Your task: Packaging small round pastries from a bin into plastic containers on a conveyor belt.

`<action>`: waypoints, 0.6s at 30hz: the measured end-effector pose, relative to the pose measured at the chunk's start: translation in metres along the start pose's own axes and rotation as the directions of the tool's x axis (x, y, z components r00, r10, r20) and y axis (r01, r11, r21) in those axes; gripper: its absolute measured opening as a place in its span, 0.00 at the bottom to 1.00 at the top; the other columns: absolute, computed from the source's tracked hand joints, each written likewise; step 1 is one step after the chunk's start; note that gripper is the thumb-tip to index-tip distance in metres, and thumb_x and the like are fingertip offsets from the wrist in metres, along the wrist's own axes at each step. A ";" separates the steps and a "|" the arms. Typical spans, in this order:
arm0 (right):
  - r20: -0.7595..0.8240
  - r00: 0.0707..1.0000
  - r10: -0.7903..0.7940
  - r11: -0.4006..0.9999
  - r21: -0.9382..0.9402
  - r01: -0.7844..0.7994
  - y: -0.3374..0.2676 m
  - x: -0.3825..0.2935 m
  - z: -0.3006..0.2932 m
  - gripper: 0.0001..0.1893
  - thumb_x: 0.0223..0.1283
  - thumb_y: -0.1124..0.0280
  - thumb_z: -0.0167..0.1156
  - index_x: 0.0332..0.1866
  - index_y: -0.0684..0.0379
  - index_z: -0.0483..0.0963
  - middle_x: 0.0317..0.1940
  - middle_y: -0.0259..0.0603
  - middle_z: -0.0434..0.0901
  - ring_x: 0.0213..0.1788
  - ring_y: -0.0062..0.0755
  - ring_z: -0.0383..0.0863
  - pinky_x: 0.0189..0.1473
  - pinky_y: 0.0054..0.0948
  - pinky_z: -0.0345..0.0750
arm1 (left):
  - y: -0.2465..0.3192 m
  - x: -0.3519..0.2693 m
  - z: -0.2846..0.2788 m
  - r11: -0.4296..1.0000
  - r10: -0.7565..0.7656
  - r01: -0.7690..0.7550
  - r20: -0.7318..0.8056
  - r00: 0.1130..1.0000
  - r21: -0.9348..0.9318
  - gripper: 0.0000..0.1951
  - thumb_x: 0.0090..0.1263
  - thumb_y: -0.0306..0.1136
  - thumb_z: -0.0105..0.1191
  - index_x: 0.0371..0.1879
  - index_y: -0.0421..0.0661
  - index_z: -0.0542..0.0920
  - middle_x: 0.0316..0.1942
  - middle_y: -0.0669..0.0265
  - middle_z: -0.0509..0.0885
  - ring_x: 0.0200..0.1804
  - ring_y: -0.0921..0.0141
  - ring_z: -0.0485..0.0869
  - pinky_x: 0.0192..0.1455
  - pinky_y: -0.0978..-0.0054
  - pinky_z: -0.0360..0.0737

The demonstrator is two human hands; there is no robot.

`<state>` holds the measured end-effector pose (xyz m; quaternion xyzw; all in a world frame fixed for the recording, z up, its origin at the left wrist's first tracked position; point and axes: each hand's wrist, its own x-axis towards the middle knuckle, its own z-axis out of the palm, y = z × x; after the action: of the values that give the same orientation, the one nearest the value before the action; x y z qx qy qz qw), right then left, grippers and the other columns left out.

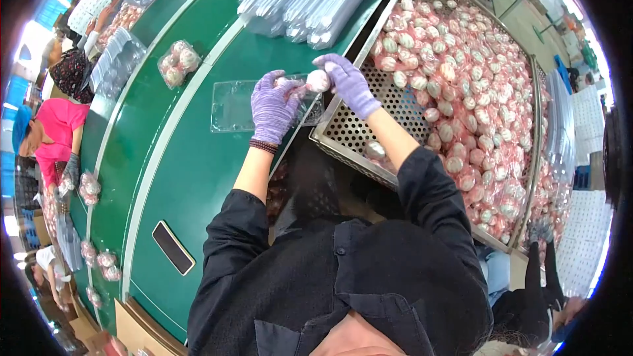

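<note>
My left hand (273,106), in a purple knit glove, is over a clear plastic clamshell pack (231,108) on the green table. Its fingers are closed around a wrapped ball, mostly hidden, and pink film shows at the fingertips. Just to the right is a white ball in clear and pink wrap (318,81). The fingertips of my right hand (350,84), gloved alike, hold this ball from its right side, above the corner of a perforated metal tray (341,126). The glove hides part of the contact.
Many pink-wrapped balls (460,89) fill the metal tray. Nested clear plastic packs (316,0) lie at the table's far end. A filled pack (179,63) rests on the green conveyor belt (143,123). Nearer lies a dark phone-shaped slab (173,247). A co-worker in pink (59,126) works across the belt.
</note>
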<state>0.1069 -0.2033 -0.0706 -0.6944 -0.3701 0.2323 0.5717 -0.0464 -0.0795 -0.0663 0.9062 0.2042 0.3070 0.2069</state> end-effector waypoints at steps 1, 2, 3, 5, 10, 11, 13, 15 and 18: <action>0.176 0.984 0.007 0.916 0.394 -0.076 -0.006 -0.011 -0.004 0.21 0.65 0.59 0.49 0.58 0.58 0.70 0.50 0.36 0.78 0.46 0.29 0.78 0.48 0.28 0.76 | 0.001 0.000 0.001 1.000 -0.018 0.018 0.006 1.000 -0.012 0.10 0.54 0.41 0.64 0.33 0.55 0.86 0.48 0.63 0.77 0.51 0.60 0.75 0.55 0.63 0.72; 0.325 0.944 -0.055 0.913 0.399 -0.084 0.004 -0.007 -0.010 0.21 0.63 0.61 0.51 0.60 0.55 0.69 0.53 0.32 0.76 0.46 0.25 0.77 0.50 0.25 0.75 | 0.003 0.000 0.001 0.999 -0.036 0.036 0.012 0.999 -0.024 0.09 0.53 0.41 0.64 0.32 0.55 0.86 0.48 0.63 0.77 0.51 0.60 0.75 0.55 0.63 0.72; 0.317 0.946 -0.069 0.942 0.333 -0.043 0.002 -0.013 -0.009 0.25 0.61 0.59 0.55 0.62 0.56 0.66 0.55 0.33 0.74 0.50 0.25 0.75 0.54 0.25 0.72 | 0.003 0.000 0.001 0.999 -0.031 0.032 0.006 0.999 -0.034 0.08 0.54 0.39 0.63 0.32 0.55 0.86 0.48 0.64 0.78 0.51 0.61 0.75 0.55 0.63 0.72; 0.263 0.960 -0.098 0.992 0.106 0.072 -0.005 -0.018 -0.008 0.33 0.54 0.61 0.64 0.65 0.55 0.61 0.57 0.35 0.69 0.53 0.25 0.72 0.55 0.25 0.70 | 0.002 -0.001 0.003 0.999 -0.030 0.030 -0.005 1.000 -0.043 0.08 0.54 0.39 0.63 0.31 0.54 0.85 0.48 0.64 0.78 0.51 0.61 0.75 0.55 0.63 0.72; 0.167 0.967 -0.191 0.961 -0.171 0.219 -0.036 -0.034 0.001 0.34 0.47 0.67 0.70 0.61 0.53 0.64 0.50 0.37 0.71 0.48 0.31 0.74 0.48 0.27 0.75 | 0.001 0.000 0.007 0.997 -0.063 0.064 -0.031 0.998 0.042 0.11 0.54 0.42 0.62 0.27 0.49 0.84 0.49 0.63 0.78 0.51 0.60 0.76 0.55 0.63 0.72; 0.144 0.941 -0.307 0.876 -0.345 0.338 -0.037 -0.031 0.003 0.33 0.48 0.66 0.70 0.61 0.54 0.65 0.50 0.39 0.72 0.48 0.32 0.75 0.48 0.29 0.76 | 0.001 0.001 0.007 0.997 -0.062 0.063 -0.031 0.998 0.044 0.11 0.54 0.42 0.62 0.27 0.49 0.84 0.49 0.63 0.78 0.51 0.60 0.76 0.55 0.63 0.72; 0.088 0.952 -0.292 0.836 -0.460 0.299 -0.036 -0.022 0.008 0.27 0.47 0.67 0.69 0.55 0.57 0.69 0.45 0.45 0.76 0.46 0.39 0.78 0.48 0.32 0.76 | 0.005 0.002 0.003 0.997 -0.048 0.050 -0.028 0.998 0.054 0.12 0.53 0.43 0.63 0.28 0.48 0.83 0.49 0.62 0.78 0.51 0.60 0.76 0.55 0.62 0.72; 0.080 0.961 -0.265 0.854 -0.443 0.272 -0.029 -0.006 0.004 0.20 0.50 0.69 0.65 0.50 0.59 0.72 0.40 0.47 0.79 0.44 0.44 0.80 0.49 0.33 0.76 | 0.005 0.002 0.003 0.995 -0.045 0.046 -0.016 0.999 0.087 0.19 0.51 0.43 0.64 0.40 0.47 0.81 0.47 0.60 0.78 0.50 0.59 0.76 0.54 0.62 0.72; 0.254 0.948 -0.193 0.819 -0.490 0.298 -0.034 0.011 -0.005 0.19 0.52 0.64 0.64 0.50 0.55 0.73 0.41 0.48 0.79 0.45 0.45 0.80 0.48 0.37 0.76 | 0.007 0.003 -0.004 0.998 -0.046 0.046 0.020 0.999 0.036 0.40 0.48 0.44 0.67 0.61 0.45 0.65 0.44 0.57 0.77 0.49 0.57 0.75 0.56 0.59 0.70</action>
<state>0.1089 -0.1951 -0.0352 -0.7437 -0.5594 0.1129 0.3482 -0.0449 -0.0829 -0.0586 0.9080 0.2281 0.2890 0.2001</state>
